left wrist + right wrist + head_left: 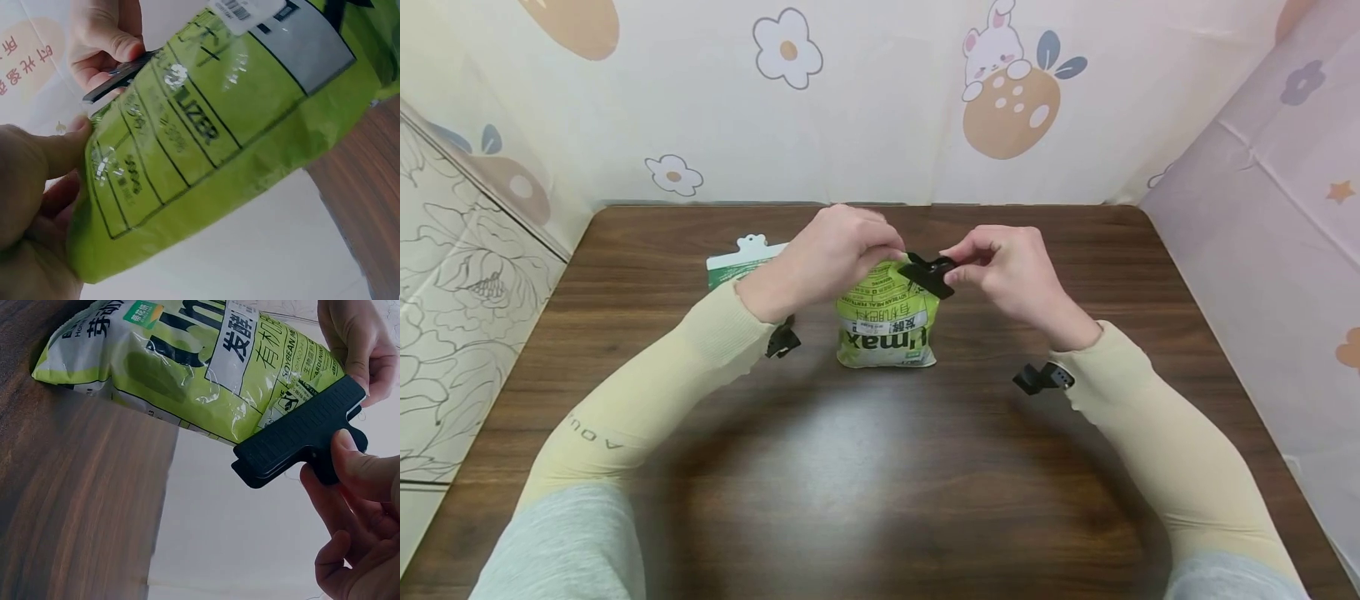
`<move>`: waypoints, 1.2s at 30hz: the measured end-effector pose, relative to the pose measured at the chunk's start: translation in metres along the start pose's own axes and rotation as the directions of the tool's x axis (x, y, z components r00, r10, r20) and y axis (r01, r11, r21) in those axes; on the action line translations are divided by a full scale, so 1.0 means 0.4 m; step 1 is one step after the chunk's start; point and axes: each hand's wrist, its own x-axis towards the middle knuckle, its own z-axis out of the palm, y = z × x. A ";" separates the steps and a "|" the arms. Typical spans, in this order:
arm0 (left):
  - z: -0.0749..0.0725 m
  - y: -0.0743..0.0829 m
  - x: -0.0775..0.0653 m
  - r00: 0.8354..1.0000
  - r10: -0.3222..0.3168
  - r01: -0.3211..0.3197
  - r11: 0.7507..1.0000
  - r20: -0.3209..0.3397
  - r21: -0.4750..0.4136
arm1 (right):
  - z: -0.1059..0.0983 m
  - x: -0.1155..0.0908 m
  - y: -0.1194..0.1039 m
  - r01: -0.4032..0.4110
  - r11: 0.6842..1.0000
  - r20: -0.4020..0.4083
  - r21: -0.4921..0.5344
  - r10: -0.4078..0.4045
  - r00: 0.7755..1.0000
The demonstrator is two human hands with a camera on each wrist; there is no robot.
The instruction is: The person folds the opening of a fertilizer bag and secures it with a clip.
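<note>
A green and white plastic fertilizer bag stands upright on the table, its printing upside down in the head view. My left hand pinches the bag's top corner between thumb and fingers. On the other side, my right hand squeezes the handles of a black sealing clip between thumb and fingers. The right wrist view shows the clip's long ribbed bar lying across the bag's top edge, near the left fingertips. In the left wrist view, much of the clip is hidden behind the bag.
Behind my left forearm, a white and green flat item with a scalloped tab lies on the brown wooden table. A patterned curtain hangs along the table's far edge, with more printed sheeting at both sides.
</note>
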 end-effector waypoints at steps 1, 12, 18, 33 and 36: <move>0.000 0.000 -0.001 1.000 0.001 -0.001 1.000 -0.016 -0.004 | -0.001 0.001 -0.002 0.002 1.000 0.001 0.000 -0.002 1.000; 0.000 -0.005 0.003 0.998 -0.027 0.023 0.997 -0.049 -0.073 | 0.002 0.010 -0.015 0.027 1.000 0.029 0.011 -0.027 0.999; -0.004 -0.008 0.004 1.000 -0.006 0.005 0.997 -0.011 -0.074 | -0.002 0.010 -0.004 -0.043 0.995 0.086 0.091 0.035 0.996; -0.013 -0.001 0.006 0.994 -0.104 0.108 0.974 0.033 -0.197 | 0.008 0.006 0.025 -0.066 0.966 0.182 0.251 0.020 0.983; -0.013 -0.002 0.007 0.993 -0.112 0.117 0.974 0.038 -0.192 | 0.011 0.005 0.028 -0.049 0.960 0.182 0.275 -0.002 0.983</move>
